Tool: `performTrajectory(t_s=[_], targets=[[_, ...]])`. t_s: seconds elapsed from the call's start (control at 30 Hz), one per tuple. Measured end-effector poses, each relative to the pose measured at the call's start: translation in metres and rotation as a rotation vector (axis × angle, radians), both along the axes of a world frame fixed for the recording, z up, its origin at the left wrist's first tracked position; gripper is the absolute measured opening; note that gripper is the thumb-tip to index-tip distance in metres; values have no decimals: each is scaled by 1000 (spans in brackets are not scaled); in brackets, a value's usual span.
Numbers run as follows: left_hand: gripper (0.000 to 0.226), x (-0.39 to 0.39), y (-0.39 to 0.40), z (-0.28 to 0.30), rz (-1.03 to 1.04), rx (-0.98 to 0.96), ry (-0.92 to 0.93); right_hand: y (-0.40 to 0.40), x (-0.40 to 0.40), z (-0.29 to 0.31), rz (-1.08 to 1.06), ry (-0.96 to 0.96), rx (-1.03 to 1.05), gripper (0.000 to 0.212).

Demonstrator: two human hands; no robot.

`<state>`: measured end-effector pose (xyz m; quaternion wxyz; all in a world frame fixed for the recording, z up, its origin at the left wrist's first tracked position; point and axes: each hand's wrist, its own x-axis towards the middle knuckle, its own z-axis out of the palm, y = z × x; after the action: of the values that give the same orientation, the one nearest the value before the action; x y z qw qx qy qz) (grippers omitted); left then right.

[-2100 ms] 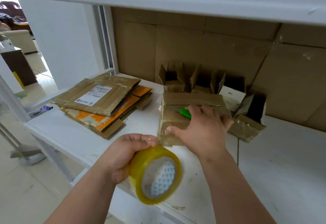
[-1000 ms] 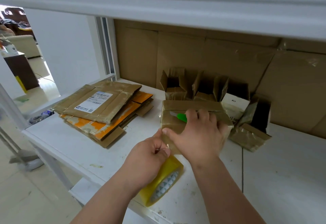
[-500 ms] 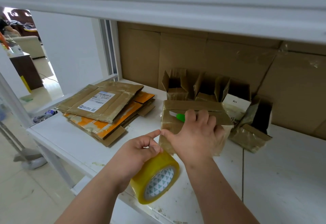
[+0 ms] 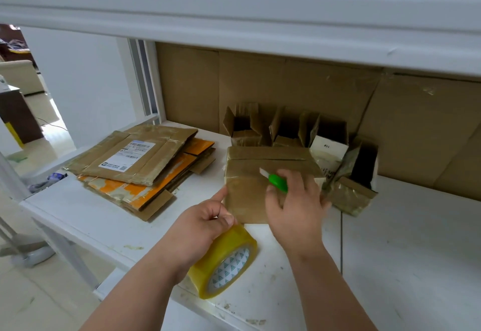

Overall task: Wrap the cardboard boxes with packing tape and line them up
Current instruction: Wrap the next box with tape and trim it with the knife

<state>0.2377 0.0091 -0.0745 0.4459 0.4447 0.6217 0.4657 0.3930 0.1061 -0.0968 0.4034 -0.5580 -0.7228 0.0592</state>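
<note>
Your left hand [image 4: 200,229] grips the tape roll [image 4: 225,261] at the white shelf's [image 4: 406,247] front edge — forefinger touching the taped box [image 4: 250,182]; your right hand [image 4: 295,208] above it clasps a green cutter [image 4: 277,181].

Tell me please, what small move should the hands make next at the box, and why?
Probably bring the green cutter in the right hand down to the near edge of the box and cut the tape. The left hand holds the tape roll right below that edge, with its forefinger on the box, so the strip seems laid.
</note>
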Motion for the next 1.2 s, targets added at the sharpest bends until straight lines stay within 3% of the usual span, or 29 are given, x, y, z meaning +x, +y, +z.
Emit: performTrajectory(t_s=[0.07, 0.13, 0.3, 0.47, 0.6, 0.7, 0.83, 0.9, 1.0, 1.03, 1.2], targets=[[17, 1, 2, 1, 18, -6, 1, -2, 18, -7, -94, 145, -104, 38], [16, 2, 3, 2, 44, 0, 7, -1, 36, -15, -209, 159, -141, 33], [17, 0, 3, -3, 198, 21, 105, 3, 63, -34, -268, -195, -434, 26], [23, 2, 6, -5, 93, 64, 118, -2, 70, -46, -209, -355, -591, 29], [22, 6, 10, -7, 71, 39, 141, 3, 75, -27, -217, -436, -670, 45], [22, 5, 11, -9, 111, 30, 119, 8, 78, -12, -245, -232, -522, 61], [23, 6, 13, -9, 109, -1, 71, 16, 69, -2, 0, 289, -532, 67], [24, 8, 14, -7, 105, -13, 64, 16, 63, 3, 95, 513, -642, 59], [25, 9, 16, -6, 120, -21, 50, 11, 61, 8, 167, 779, -726, 18], [25, 8, 16, -6, 132, -18, 28, 12, 62, 6, 165, 783, -698, 10], [28, 13, 17, -1, 158, -3, -43, 22, 67, -4, 169, 508, -456, 16]])
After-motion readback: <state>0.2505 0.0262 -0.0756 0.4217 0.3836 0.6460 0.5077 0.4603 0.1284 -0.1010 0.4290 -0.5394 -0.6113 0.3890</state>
